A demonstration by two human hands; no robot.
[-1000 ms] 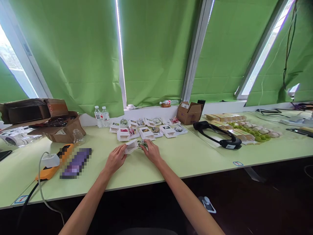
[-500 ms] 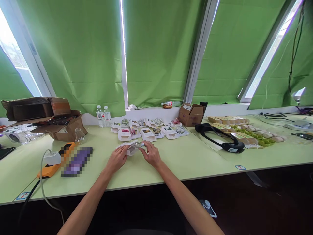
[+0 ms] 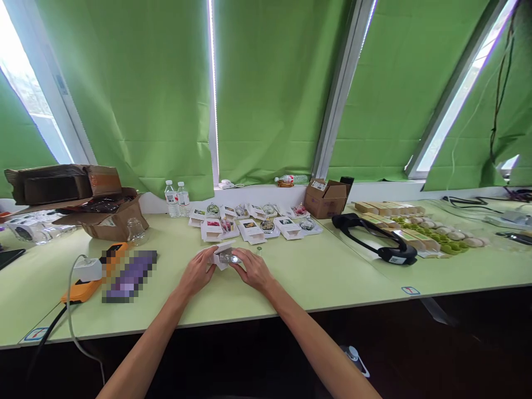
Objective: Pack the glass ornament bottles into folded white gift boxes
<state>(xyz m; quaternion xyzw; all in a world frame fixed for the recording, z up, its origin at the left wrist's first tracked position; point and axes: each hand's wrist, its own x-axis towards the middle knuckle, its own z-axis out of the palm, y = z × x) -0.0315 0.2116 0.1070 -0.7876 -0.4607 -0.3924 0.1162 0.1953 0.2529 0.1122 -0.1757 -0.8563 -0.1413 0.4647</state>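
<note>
In the head view, my left hand (image 3: pixel 198 271) is closed around a small white cardboard box (image 3: pixel 220 250) above the table, its flap raised. My right hand (image 3: pixel 254 269) pinches a small clear glass bottle (image 3: pixel 229 257) that lies on its side at the mouth of the box, its inner end partly hidden by the card. A tiny pale object, perhaps a stopper (image 3: pixel 259 249), rests on the table just beyond my right fingers. Behind both hands several white picture boxes (image 3: pixel 251 233) lie in rows beside clear packets with dried plant bits, such as one packet (image 3: pixel 307 225).
A purple blurred phone-like slab (image 3: pixel 132 277) and an orange power strip (image 3: pixel 85 288) lie left. Cardboard boxes (image 3: pixel 112 221) and water bottles (image 3: pixel 171 199) stand behind. To the right are a black headset (image 3: pixel 374 238), a brown carton (image 3: pixel 326 199) and egg trays (image 3: pixel 446 235).
The glass bottle has turned and now sits at the box's mouth. My right hand has shifted slightly down and a tiny pale object has come into sight beyond it.
</note>
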